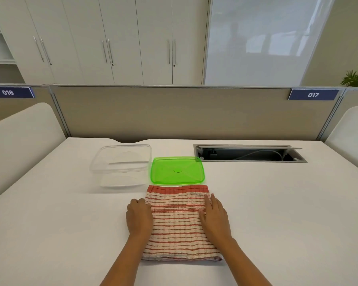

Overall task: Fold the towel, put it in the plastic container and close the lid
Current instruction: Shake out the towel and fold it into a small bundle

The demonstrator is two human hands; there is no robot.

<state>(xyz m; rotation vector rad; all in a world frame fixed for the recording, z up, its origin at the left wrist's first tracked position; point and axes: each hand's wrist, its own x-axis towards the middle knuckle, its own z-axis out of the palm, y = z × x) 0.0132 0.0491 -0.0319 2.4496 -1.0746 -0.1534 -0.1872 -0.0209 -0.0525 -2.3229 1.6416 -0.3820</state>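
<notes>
Striped towel (pixel 177 221) folded, flat on table (pixel 277 203). Left hand (pixel 139 217) curled at its left edge, grip unclear; right hand (pixel 214 215) flat on top, released. Beyond, green lid (pixel 177 170) touching towel; clear container (pixel 122 165) left, nothing inside.

Both forearms get chopped off by the bottom edge, and the left hand (pixel 139 217) and right hand (pixel 214 218) cover the towel's (pixel 177 223) side edges.
</notes>
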